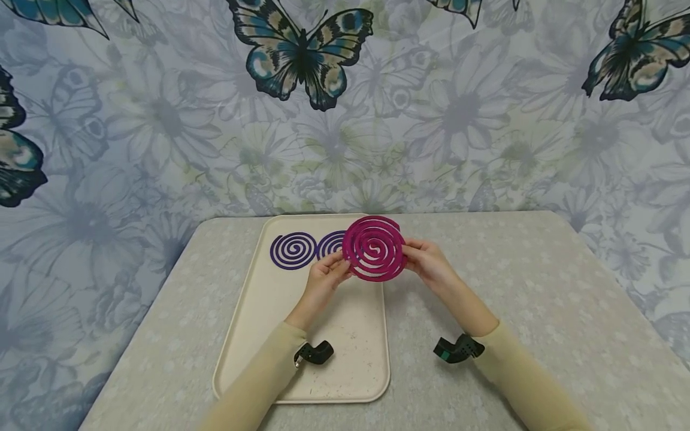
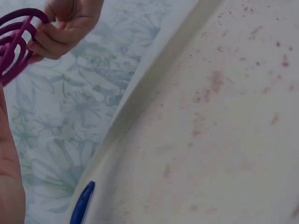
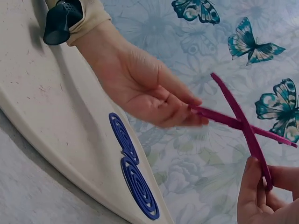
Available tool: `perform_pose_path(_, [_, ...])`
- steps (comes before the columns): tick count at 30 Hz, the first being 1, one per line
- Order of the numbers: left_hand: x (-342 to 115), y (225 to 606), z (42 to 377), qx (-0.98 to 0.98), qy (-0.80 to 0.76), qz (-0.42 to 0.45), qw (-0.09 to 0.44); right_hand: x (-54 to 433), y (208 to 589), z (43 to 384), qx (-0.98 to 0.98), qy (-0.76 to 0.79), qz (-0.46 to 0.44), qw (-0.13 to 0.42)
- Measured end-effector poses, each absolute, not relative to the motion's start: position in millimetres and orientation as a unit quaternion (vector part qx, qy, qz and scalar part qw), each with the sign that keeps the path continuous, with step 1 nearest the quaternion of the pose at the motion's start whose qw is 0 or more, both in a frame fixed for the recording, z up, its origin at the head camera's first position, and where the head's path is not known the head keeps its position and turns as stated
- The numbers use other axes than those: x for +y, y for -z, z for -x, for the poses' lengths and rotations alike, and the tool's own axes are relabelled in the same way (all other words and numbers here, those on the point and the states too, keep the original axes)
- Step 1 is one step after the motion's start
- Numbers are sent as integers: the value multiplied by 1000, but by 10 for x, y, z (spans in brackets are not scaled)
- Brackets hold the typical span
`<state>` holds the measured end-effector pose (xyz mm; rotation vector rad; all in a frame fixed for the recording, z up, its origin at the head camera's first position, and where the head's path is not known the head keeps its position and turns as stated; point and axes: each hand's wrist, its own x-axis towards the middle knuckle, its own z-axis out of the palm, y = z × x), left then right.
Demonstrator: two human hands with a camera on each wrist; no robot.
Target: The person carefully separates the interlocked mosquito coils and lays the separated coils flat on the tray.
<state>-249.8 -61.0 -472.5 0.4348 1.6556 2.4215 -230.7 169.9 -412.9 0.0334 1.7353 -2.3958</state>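
Two magenta mosquito coils are held up over the tray's far right edge, their spirals overlapping. In the right wrist view they cross edge-on like an X, still linked. My left hand pinches the edge of one coil between thumb and fingers. My right hand pinches the other coil at its edge. Two purple-blue coils lie side by side at the far end of the tray: the left coil shows whole, and the right coil is partly hidden behind the magenta ones and my left hand.
A cream tray with a raised rim lies on the pale patterned tabletop. Reddish crumbs are scattered on its near part. Behind the table hangs a butterfly-and-flower backdrop. A dark wrist camera is on the left sleeve, another on the right.
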Motion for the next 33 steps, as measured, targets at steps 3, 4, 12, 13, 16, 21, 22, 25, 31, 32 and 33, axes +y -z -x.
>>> perform_pose_path(3, [-580, 4787, 2504, 561, -804, -172, 95, 1640, 4140, 2282, 593, 800, -25, 83])
perform_pose_path(4, [-564, 4804, 2500, 563, -803, -174, 91, 1616, 4144, 2270, 595, 799, -29, 85])
perform_pose_path(12, [-519, 4829, 2460, 545, -826, -134, 40, 1565, 4197, 2244, 609, 780, 35, 142])
perform_pose_path(13, [-525, 4825, 2459, 548, -825, -132, 42, 1579, 4197, 2248, 613, 777, 44, 139])
perform_pose_path(16, [-537, 4824, 2461, 557, -819, -134, 45, 1631, 4199, 2269, 634, 761, 56, 127])
perform_pose_path(21, [-553, 4813, 2451, 579, -802, -139, 42, 1684, 4213, 2303, 654, 743, 62, 130])
perform_pose_path(22, [-554, 4810, 2449, 584, -798, -140, 39, 1689, 4214, 2307, 654, 742, 64, 132])
perform_pose_path(25, [-552, 4812, 2448, 593, -791, -145, 38, 1708, 4210, 2317, 660, 735, 73, 134])
perform_pose_path(31, [-520, 4827, 2439, 599, -785, -153, 34, 1734, 4200, 2325, 657, 739, 85, 124])
perform_pose_path(32, [-513, 4831, 2436, 597, -787, -153, 32, 1730, 4203, 2323, 654, 741, 87, 123])
perform_pose_path(33, [-506, 4834, 2433, 595, -789, -151, 30, 1725, 4207, 2322, 650, 744, 90, 126])
